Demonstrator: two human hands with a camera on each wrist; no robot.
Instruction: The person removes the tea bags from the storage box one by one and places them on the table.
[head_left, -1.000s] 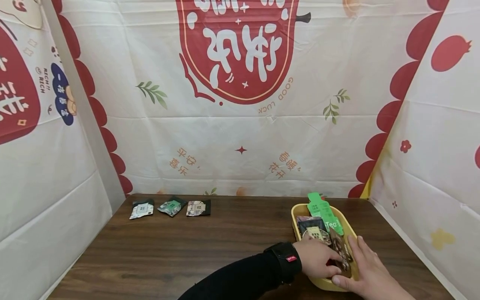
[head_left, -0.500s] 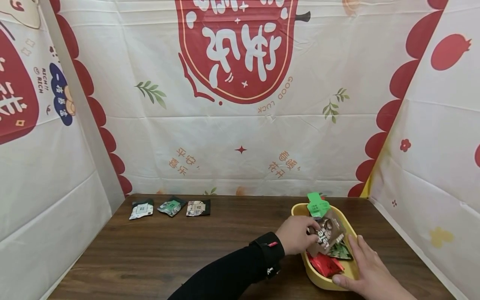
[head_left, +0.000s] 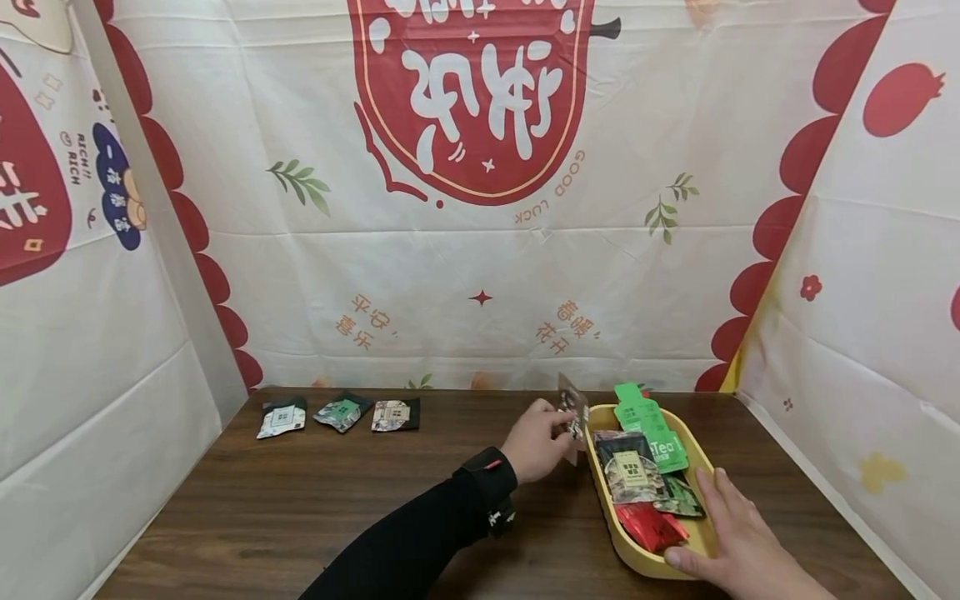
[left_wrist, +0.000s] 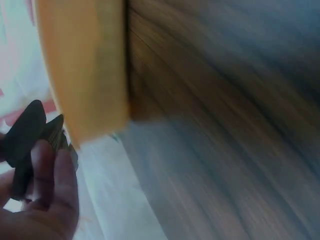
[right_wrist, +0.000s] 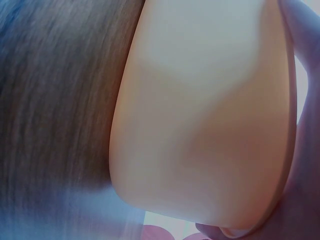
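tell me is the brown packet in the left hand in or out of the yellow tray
Out: the left hand pinches the brown packet just left of the yellow tray rim.

— What moved since a second ago?

— My left hand (head_left: 538,440) came up out of the yellow tray (head_left: 701,540), pinching a dark packet (head_left: 572,414). It now sits just left of the tray's rim, above the desk (head_left: 315,508).

— And inside the tray?

— The red packets (head_left: 651,527) lie uncovered now.
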